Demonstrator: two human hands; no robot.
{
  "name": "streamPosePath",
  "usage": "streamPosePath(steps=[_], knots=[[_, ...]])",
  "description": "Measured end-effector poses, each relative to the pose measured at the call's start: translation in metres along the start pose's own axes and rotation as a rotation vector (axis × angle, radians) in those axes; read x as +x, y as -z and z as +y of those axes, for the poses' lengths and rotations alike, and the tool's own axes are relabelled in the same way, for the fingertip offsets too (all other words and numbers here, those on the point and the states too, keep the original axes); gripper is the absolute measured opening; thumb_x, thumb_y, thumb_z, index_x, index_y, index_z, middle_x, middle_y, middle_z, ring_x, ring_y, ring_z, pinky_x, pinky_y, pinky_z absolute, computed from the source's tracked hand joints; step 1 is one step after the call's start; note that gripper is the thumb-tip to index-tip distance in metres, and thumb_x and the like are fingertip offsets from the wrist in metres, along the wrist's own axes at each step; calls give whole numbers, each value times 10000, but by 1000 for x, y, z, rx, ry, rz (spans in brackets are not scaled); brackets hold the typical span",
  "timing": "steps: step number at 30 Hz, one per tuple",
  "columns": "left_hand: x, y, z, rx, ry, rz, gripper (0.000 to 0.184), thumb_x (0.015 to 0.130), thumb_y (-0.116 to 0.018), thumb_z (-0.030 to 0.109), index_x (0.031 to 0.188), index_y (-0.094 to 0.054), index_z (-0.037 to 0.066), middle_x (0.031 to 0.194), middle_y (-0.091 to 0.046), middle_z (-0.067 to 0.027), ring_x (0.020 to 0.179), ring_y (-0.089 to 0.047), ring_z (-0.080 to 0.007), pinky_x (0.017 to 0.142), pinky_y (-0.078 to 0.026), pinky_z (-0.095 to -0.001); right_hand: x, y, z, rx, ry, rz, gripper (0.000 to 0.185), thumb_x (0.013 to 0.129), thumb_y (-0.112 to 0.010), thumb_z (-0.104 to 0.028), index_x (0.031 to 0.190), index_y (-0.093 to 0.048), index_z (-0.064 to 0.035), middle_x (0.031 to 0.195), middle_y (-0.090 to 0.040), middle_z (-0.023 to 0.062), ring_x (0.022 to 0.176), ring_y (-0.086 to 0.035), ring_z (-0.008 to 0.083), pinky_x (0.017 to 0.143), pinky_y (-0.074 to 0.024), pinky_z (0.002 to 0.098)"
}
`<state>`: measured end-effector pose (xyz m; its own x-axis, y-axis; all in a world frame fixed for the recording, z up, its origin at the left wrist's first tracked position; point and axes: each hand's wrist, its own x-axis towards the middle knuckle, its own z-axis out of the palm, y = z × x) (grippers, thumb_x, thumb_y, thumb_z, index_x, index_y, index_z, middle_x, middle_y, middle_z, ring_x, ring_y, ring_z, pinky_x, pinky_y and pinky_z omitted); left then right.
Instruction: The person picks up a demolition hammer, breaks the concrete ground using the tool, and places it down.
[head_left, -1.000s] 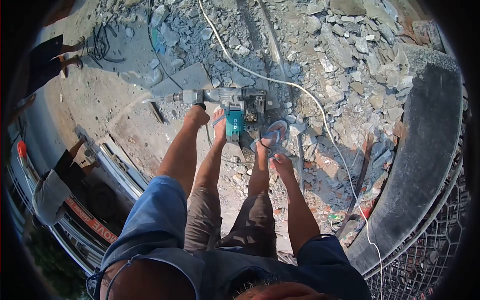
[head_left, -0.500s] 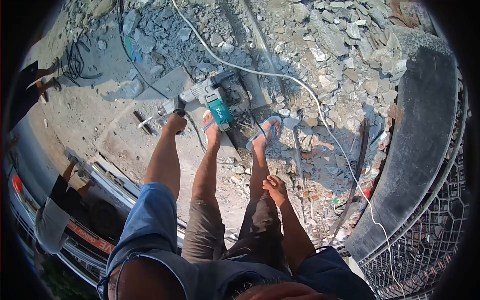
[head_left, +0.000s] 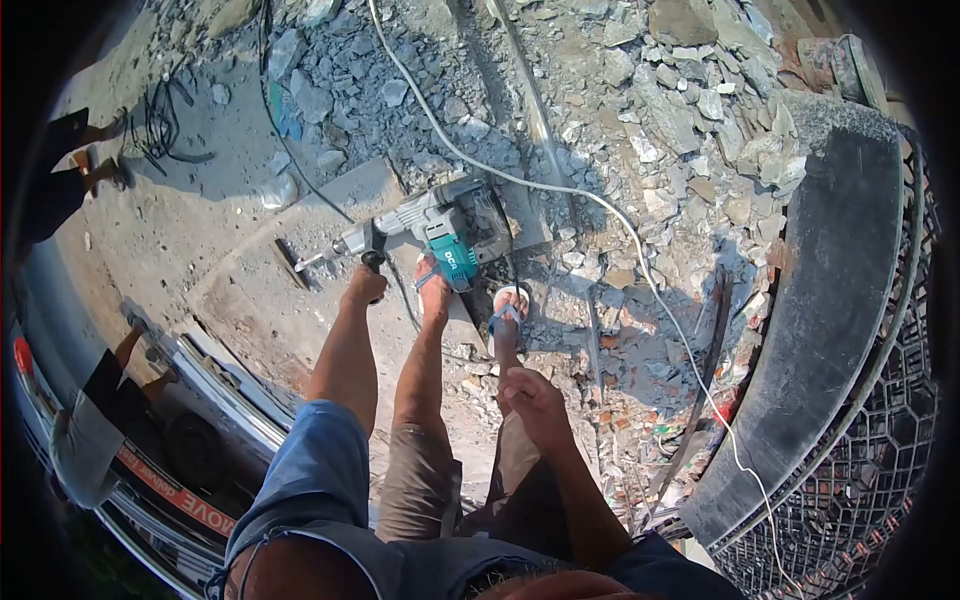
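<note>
A teal and grey demolition hammer (head_left: 455, 255) marked DCA lies on its side on a concrete slab (head_left: 345, 190), its chisel bit pointing left. My left hand (head_left: 366, 286) is closed around its black side handle (head_left: 374, 261). My left foot (head_left: 432, 290), in a flip-flop, rests against the motor housing. My right foot (head_left: 507, 308) stands just right of the tool. In front of my right leg hangs my right hand (head_left: 538, 408), its fingers loosely bent and partly apart, with nothing visible in it.
A pale cable (head_left: 630, 225) runs across broken concrete rubble (head_left: 660, 110). On the right are a curved black panel (head_left: 830, 280) and metal mesh (head_left: 850, 490). Coiled dark cable (head_left: 165, 125), a bystander's legs (head_left: 95, 150), another person (head_left: 90, 440) and a vehicle (head_left: 200, 490) are left.
My right foot has stepped back toward me and closer to my left foot. My right hand has dropped slightly. The view has shifted; my left hand stays on the handle.
</note>
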<state>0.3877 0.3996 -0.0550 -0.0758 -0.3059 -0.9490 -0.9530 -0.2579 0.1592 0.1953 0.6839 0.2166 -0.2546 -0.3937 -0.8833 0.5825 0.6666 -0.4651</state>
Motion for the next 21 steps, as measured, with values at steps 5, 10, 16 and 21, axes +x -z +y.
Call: streamPosePath(steps=[5,10,16,21], knots=[[-26,-6,-26,-192,101,-3,228,813,-597,157,955,-570,-19,757,-648,-130,641,-660,-228,526,-518,-388,-2,-15,6,-5,-26,-15,330,945,-632,-58,1241,-534,50,1045,-673,113,954,-659,167,862,-511,287],[-25,-24,-99,-314,-68,121,338,868,-579,252,1101,-524,13,777,-619,-98,653,-620,-222,518,-460,-365,-31,27,-20,-101,-48,-27,316,916,-661,-66,1192,-570,58,993,-672,116,908,-669,163,824,-528,291],[-250,-35,-110,-579,-11,-134,401,869,-653,212,1212,-545,36,974,-705,-154,745,-692,-237,521,-486,-316,-68,141,7,-352,196,80,331,890,-696,-163,1139,-614,40,869,-684,100,760,-671,153,692,-523,282],[-415,-71,-185,-697,126,-173,369,908,-624,223,1221,-556,38,1006,-707,-143,798,-694,-242,614,-531,-364,-105,219,-5,-280,208,137,294,894,-694,-160,1125,-625,7,836,-682,68,693,-673,139,576,-494,276]])
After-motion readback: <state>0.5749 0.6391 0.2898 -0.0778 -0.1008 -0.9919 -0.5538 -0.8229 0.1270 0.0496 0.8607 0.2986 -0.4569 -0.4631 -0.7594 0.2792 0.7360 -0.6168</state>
